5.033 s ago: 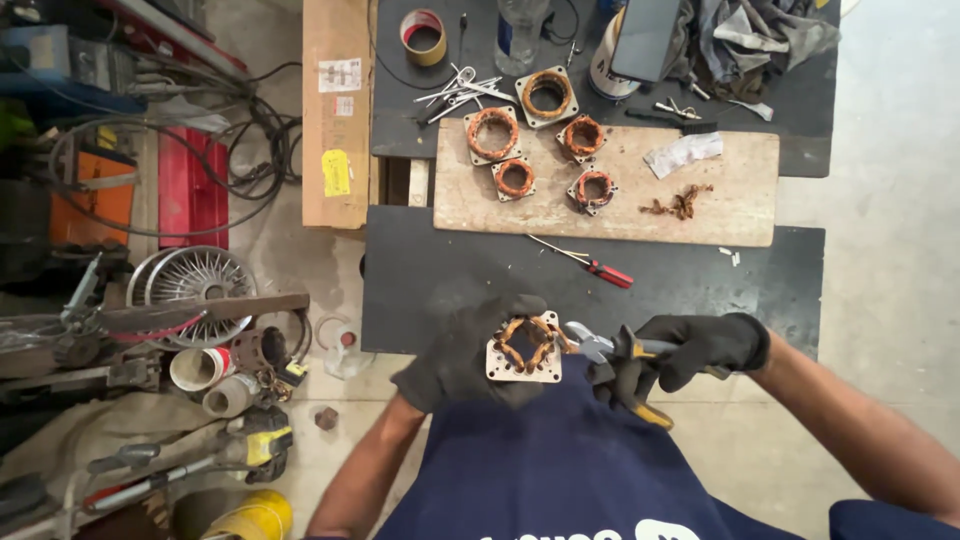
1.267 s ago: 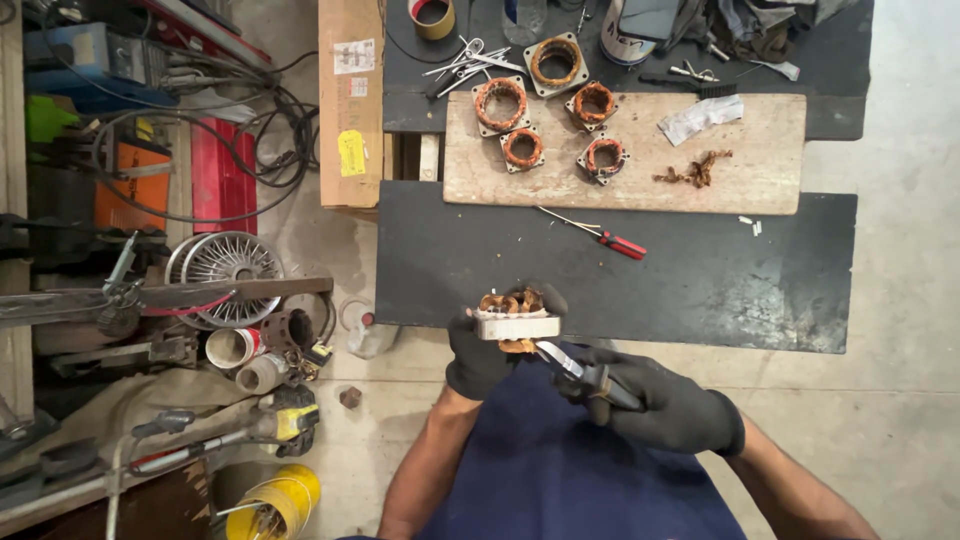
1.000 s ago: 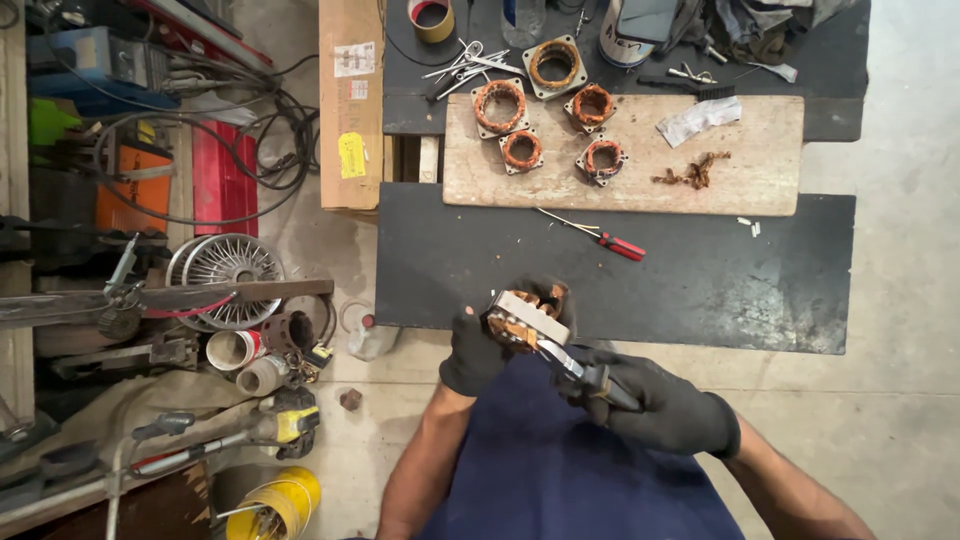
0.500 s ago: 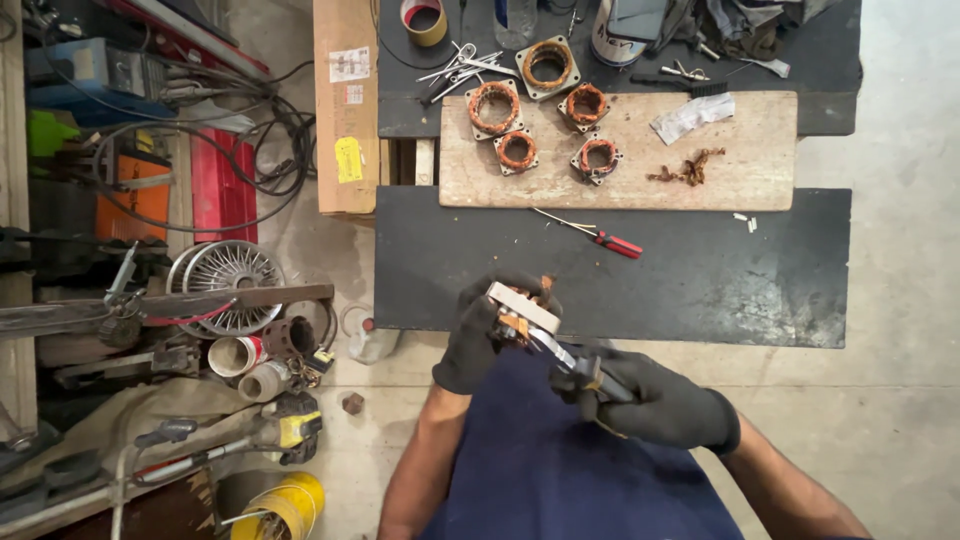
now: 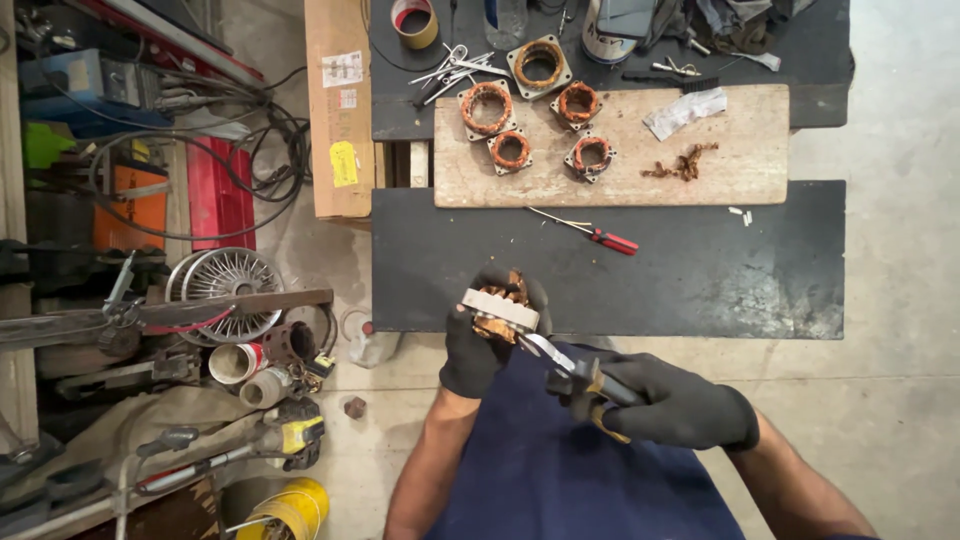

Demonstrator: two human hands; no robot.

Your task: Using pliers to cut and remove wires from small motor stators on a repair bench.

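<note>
From up here I see my left hand (image 5: 478, 345), in a black glove, wrapped around a small motor stator (image 5: 500, 308), a square laminated core with copper winding showing through it. The piece has turned since a second ago: then its flat face lay more toward the camera, now I see it nearly edge-on, tilted, with the pale stack of laminations uppermost and the coppery winding bulging above and below it. My right hand (image 5: 672, 405), also gloved, is closed on the handles of a pair of pliers (image 5: 570, 366), and the metal tips now reach right up under the core's lower side, touching or just short of the winding; I cannot tell whether they have bitten into the wire. So I judge the work has gone from looking the piece over to getting the tool in at the copper. Both hands hang above my dark apron (image 5: 560, 470), just off the near edge of the black bench (image 5: 720, 270). Further back on a wooden board (image 5: 740, 160) lie more stators (image 5: 485, 108) and a small heap of pulled copper scraps (image 5: 683, 162), with a red-handled screwdriver (image 5: 590, 232) lying on the bench in front.
</note>
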